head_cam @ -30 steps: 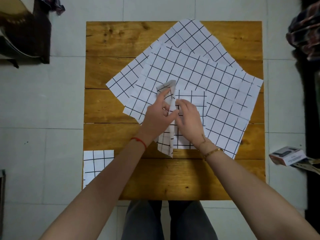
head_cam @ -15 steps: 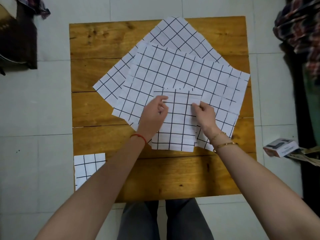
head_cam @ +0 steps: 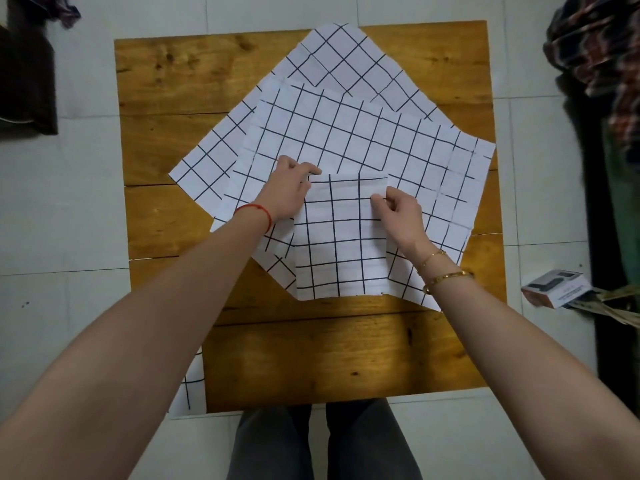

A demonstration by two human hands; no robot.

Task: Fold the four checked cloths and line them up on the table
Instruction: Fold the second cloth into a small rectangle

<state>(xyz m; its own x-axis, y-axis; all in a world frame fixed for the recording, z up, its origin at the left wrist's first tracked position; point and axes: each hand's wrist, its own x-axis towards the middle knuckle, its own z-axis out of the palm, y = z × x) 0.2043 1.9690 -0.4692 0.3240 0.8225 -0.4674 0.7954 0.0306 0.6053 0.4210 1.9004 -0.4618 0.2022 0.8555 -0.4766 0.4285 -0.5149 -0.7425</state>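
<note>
1. At the middle of the wooden table, a partly folded checked cloth lay flat on top of two others, its far edge square to the person; it looked placed there so the open cloths beneath gave a smooth bed for creasing.
2. The left hand rested at the cloth's far left corner, fingers curled and pressing down; whether it truly pinched the edge I could not tell, but it seemed set to pin that corner while the other hand worked.
3. The right hand had thumb and forefinger closed on the far right corner, the remaining fingers loosely bent, apparently to pull the top edge straight and align the layers.
4. Beneath, a spread cloth lay open and slightly askew, and under it a second, diamond-turned cloth reached toward the far edge; both were unfolded, probably waiting their turn.
5. At the near left corner of the table, a fourth, small folded cloth showed, mostly hidden by the left forearm; it was well apart from the pile, likely the start of the line.
6. Judged so, the task stood roughly a quarter done, with the second cloth mid-fold.
</note>
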